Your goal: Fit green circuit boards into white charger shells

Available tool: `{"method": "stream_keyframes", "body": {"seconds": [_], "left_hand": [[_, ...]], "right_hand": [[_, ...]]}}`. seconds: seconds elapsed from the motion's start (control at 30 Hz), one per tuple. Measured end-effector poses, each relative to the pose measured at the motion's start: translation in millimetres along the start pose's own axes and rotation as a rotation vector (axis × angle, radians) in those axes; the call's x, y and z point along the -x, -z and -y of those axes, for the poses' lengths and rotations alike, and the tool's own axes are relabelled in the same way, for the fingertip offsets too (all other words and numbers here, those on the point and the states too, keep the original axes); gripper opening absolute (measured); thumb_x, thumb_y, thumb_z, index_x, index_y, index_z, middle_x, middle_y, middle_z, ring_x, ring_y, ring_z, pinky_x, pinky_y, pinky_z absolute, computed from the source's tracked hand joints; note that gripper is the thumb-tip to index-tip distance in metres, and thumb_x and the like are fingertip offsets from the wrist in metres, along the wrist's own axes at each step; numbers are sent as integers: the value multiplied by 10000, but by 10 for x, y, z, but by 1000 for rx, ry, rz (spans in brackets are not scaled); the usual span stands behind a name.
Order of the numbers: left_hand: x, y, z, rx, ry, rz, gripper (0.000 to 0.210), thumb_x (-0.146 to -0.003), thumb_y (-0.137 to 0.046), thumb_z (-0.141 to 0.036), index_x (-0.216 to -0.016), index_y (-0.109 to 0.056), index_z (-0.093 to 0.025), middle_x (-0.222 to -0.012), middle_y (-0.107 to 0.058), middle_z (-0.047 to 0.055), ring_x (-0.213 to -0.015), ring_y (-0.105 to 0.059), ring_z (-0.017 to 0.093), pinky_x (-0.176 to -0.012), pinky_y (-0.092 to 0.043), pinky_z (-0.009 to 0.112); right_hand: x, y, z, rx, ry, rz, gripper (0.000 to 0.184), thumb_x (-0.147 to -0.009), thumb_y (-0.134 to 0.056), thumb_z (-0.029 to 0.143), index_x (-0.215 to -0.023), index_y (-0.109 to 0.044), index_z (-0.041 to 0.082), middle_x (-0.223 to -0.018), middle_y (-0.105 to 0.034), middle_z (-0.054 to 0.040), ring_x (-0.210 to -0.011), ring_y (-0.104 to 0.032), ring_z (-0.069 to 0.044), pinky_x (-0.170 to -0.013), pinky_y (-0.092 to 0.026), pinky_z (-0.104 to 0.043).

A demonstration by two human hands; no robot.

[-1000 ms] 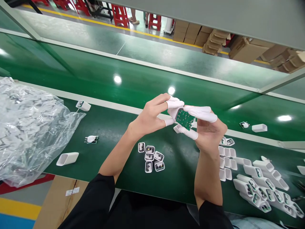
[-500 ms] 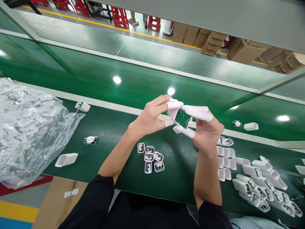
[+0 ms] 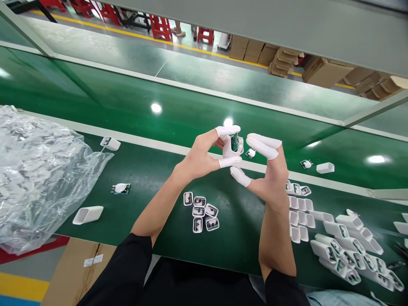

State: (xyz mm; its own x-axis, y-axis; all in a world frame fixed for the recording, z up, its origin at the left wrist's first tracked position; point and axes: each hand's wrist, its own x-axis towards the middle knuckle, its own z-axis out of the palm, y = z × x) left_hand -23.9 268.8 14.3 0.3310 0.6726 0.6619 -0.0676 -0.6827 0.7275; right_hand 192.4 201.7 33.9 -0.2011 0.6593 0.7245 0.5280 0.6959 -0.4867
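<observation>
My left hand (image 3: 203, 156), with white finger cots on its fingertips, grips a small white plastic housing (image 3: 227, 150) between thumb and fingers. A green circuit board (image 3: 234, 143) sits inside the housing, partly showing at its open end, which faces right. My right hand (image 3: 270, 172) is beside it, its cot-covered thumb and fingers apart with nothing between them. Behind the gap between my hands lies another circuit board (image 3: 250, 153) with a white component. Below my hands stands a cluster of several filled housings (image 3: 198, 211), open ends up.
A clear bag of white parts (image 3: 41, 170) lies at the left, near a loose board (image 3: 121, 188) and an empty housing (image 3: 87, 215). Rows of housings (image 3: 301, 219) and a pile of filled ones (image 3: 350, 250) occupy the right. A pale ledge (image 3: 153, 151) runs along the back.
The green board has gone from my right hand's grasp into the housing in my left hand. My right fingers have spread and drawn off it. The housing has turned slightly.
</observation>
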Motion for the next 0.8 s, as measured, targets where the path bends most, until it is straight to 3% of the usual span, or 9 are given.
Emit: {"method": "stream_keyframes", "body": {"seconds": [0.13,0.23,0.3,0.37,0.43,0.5,0.6,0.8], "left_hand": [[17,-12,-14,26,56,-4,699,-837,-1016,-388,-1479,-745,-335,-982,-761,10,-781,-719,174,-731,-674,315],[21,-16,-40,30,74,-16,570,-810,-1032,-362,-1330,-807,-295,-941,-757,6,-735,-692,155,-677,-642,286],[7,13,-68,59,69,2,530,-751,-1070,-375,-1213,-833,-268,-927,-754,3,-702,-660,137,-614,-602,255],[-20,64,-105,124,66,93,617,-674,-1110,-392,-1210,-832,-264,-952,-753,8,-706,-661,137,-595,-596,248],[-50,106,-145,203,83,200,729,-620,-1135,-401,-1265,-819,-272,-1008,-754,25,-774,-708,166,-654,-645,272],[-68,103,-181,262,113,226,727,-616,-1140,-397,-1255,-817,-275,-1046,-751,36,-844,-747,192,-745,-691,309],[-50,-4,-213,316,185,161,626,-658,-1126,-350,-1198,-821,-265,-1034,-766,33,-886,-781,199,-837,-712,333],[100,-340,-188,482,372,-21,578,-636,-1128,-334,-1104,-805,-228,-1001,-818,45,-903,-830,223,-859,-719,336]], "right_hand": [[41,-61,15,73,-8,36,879,-894,-963,277,-1665,-582,457,-1548,-718,-91,-1353,-719,-385,-1090,-651,-610],[51,-90,21,98,-20,18,748,-925,-919,233,-1588,-660,462,-1485,-747,-81,-1280,-746,-359,-1051,-650,-584],[42,-81,17,51,-31,13,652,-914,-945,290,-1505,-720,449,-1419,-766,-74,-1217,-752,-342,-1020,-648,-568],[26,-66,2,-57,-69,2,599,-869,-994,402,-1421,-760,408,-1315,-784,-73,-1139,-746,-330,-971,-650,-550],[9,-63,-20,-207,-148,-25,568,-835,-1007,523,-1329,-784,355,-1195,-788,-69,-1068,-736,-317,-921,-652,-525],[-7,-80,-42,-367,-247,-68,540,-840,-965,650,-1225,-797,311,-1087,-769,-59,-992,-727,-293,-880,-655,-495],[-33,-113,-59,-530,-342,-141,533,-866,-892,746,-1102,-786,279,-966,-722,-29,-874,-706,-246,-821,-649,-439],[-77,-128,-18,-595,-508,-165,472,-907,-860,722,-1002,-761,270,-934,-745,-27,-853,-718,-233,-798,-639,-408]]}}
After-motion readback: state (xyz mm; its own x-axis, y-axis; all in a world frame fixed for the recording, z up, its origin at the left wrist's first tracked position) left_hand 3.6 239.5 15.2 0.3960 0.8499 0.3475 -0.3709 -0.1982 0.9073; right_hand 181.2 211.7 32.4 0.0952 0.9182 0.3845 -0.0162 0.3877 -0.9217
